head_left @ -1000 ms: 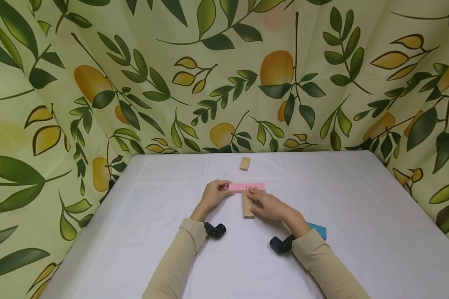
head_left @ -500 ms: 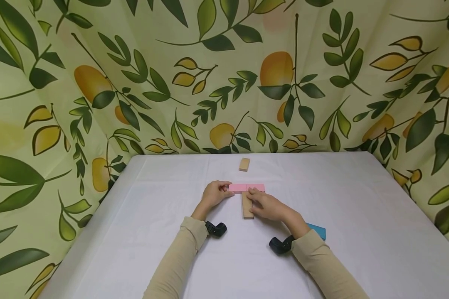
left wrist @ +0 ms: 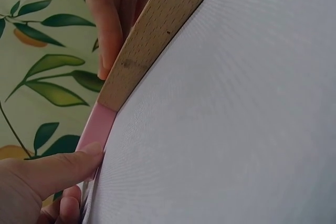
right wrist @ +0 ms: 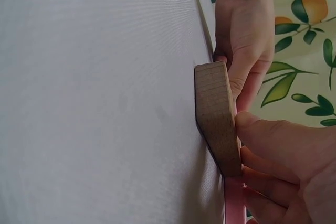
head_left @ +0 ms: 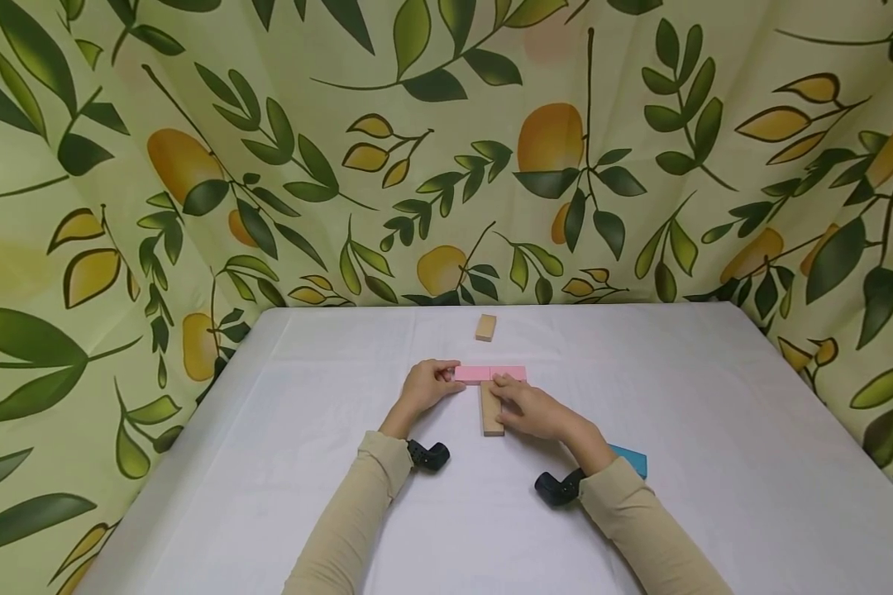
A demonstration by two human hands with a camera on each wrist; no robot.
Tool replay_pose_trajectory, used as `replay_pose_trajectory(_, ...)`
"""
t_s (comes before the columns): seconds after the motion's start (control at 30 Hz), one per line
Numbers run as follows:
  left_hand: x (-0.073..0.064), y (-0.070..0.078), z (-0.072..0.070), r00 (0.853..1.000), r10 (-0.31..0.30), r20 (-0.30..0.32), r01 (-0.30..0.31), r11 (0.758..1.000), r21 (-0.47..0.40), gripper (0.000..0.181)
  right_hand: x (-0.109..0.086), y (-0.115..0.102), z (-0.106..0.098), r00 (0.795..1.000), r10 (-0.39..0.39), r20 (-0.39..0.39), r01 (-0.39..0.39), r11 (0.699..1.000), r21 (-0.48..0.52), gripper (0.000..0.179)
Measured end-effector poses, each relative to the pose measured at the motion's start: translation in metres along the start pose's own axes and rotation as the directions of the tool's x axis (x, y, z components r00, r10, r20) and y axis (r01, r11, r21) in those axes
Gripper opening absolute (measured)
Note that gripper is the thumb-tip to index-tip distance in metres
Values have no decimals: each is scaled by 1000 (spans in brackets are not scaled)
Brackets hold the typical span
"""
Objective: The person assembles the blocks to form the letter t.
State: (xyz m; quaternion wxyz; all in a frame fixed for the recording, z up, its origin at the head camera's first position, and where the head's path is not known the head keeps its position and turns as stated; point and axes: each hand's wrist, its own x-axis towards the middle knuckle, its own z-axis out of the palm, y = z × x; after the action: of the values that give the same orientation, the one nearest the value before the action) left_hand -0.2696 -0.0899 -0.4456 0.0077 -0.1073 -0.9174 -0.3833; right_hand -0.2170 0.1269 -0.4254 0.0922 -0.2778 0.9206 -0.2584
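Two pink blocks lie end to end on the white cloth; the left pink block [head_left: 473, 374] is pinched at its outer end by my left hand [head_left: 426, 385], thumb on the near side. A longer wooden block [head_left: 491, 417] lies flat and points toward me from the seam, its far end against the pink row. My right hand [head_left: 538, 411] rests on the wooden block's right side with thumb and fingers, fingertips reaching over the right pink block [head_left: 516, 371]. In the right wrist view my right thumb [right wrist: 249, 121] touches the wooden block's upper edge.
A small wooden block [head_left: 485, 327] lies farther back, near the table's far edge. A blue block [head_left: 631, 460] shows partly behind my right forearm. White cloth covers the table [head_left: 253, 504], and a leaf-patterned curtain [head_left: 446, 165] hangs around it.
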Motion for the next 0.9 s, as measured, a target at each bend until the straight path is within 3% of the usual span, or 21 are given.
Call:
replay_pose_trajectory(0.23,0,1,-1,1000,-13,11,14,1000,-11,39,0,-1,0,1000,9,1,-9,1000,-6,52)
replay_pose_trajectory(0.63,0,2,-4,1000,18,19,-17,998,-53,49,0,-1,0,1000,3,0,-3,1000,-3,52)
replay_pose_trajectory(0.9,7,2,-6,1000,8,-20,-10,996,-93,43,0,1,1,1000,4,2,-4,1000,-6,53)
